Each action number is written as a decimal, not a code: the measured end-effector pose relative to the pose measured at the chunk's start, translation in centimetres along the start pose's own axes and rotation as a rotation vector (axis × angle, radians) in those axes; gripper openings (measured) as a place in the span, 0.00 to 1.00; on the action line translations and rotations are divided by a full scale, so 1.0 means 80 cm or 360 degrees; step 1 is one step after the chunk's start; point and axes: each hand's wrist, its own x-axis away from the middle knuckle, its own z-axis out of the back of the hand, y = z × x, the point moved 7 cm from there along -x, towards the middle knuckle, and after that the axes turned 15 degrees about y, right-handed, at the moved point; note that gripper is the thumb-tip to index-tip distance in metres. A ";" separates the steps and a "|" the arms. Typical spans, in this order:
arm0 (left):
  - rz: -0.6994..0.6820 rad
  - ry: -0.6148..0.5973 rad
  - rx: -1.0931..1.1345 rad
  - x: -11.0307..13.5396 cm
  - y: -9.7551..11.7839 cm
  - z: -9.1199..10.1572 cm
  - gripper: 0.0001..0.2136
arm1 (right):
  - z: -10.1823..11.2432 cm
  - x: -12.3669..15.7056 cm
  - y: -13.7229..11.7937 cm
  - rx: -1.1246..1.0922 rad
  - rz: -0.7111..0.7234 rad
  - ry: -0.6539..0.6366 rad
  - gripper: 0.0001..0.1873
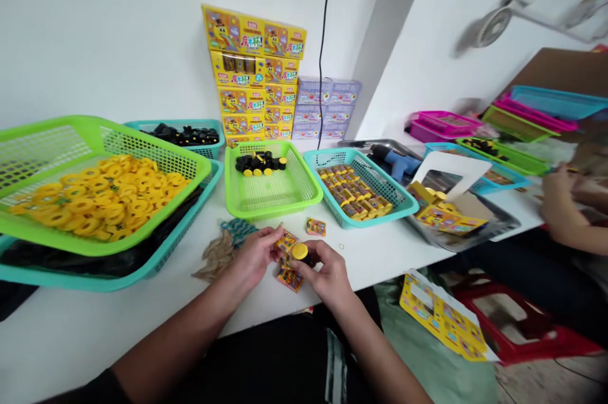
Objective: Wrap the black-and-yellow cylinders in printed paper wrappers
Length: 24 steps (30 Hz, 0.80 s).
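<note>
Over the front of the white table, my left hand point(259, 251) is closed on a small printed label point(286, 242) in yellow and pink. Beside it my right hand point(327, 271) is closed around a little black cup with a round yellow cap point(300, 251). The two hands are close together, and I cannot tell whether label and cup touch. Just below them lies a small stack of printed labels point(289, 279). A second small stack of labels point(316, 227) rests farther back. Near my left wrist are a crumpled beige cloth point(213, 257) and a teal striped cloth point(239, 230).
A green basket point(273, 204) holds several black and yellow pieces. The teal basket point(363, 221) to its right holds rows of labelled cups. At left, yellow rings point(102, 198) fill another basket. Yellow boxes point(256, 75) stand against the wall. Another person's hand point(560, 185) is at far right.
</note>
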 end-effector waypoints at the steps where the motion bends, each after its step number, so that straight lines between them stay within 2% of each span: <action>1: 0.0017 0.0009 0.0021 -0.001 -0.001 0.001 0.16 | -0.001 0.001 0.001 0.0011 0.0014 0.0003 0.12; 6: -0.0001 0.0057 0.0046 -0.001 0.001 0.002 0.16 | 0.000 0.004 0.005 0.0081 0.0106 0.0071 0.14; 13: 0.0009 -0.0022 0.0005 0.008 -0.004 -0.006 0.14 | 0.007 0.001 0.011 0.0150 0.0015 0.0239 0.17; 24: -0.0007 -0.0132 0.0017 0.012 -0.006 -0.013 0.14 | 0.009 0.005 -0.001 0.0097 0.0246 0.0345 0.15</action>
